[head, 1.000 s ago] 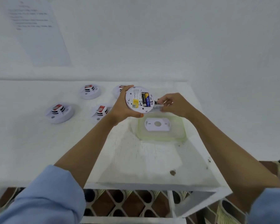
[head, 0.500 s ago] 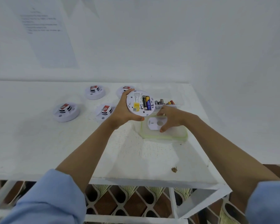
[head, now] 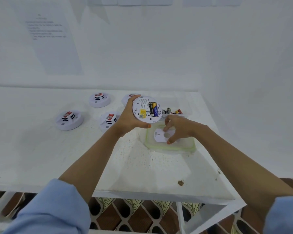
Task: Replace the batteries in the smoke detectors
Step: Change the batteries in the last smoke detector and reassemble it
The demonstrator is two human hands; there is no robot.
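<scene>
Smoke detector (head: 145,109) rests back-up in the left hand (head: 127,119), which clasps its rim, with two batteries (head: 153,108) seated in it. Just right of and below that hand, its flat cover plate (head: 158,135) lies in a green-rimmed tray (head: 184,147) on the counter (head: 41,149). The right hand (head: 179,129) is directly over the plate, thumb and fingertips curled onto its edges, apparently pinching it.

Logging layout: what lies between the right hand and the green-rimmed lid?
The white mounting plate, resting on the green-rimmed lid under the right hand; head view.
</scene>
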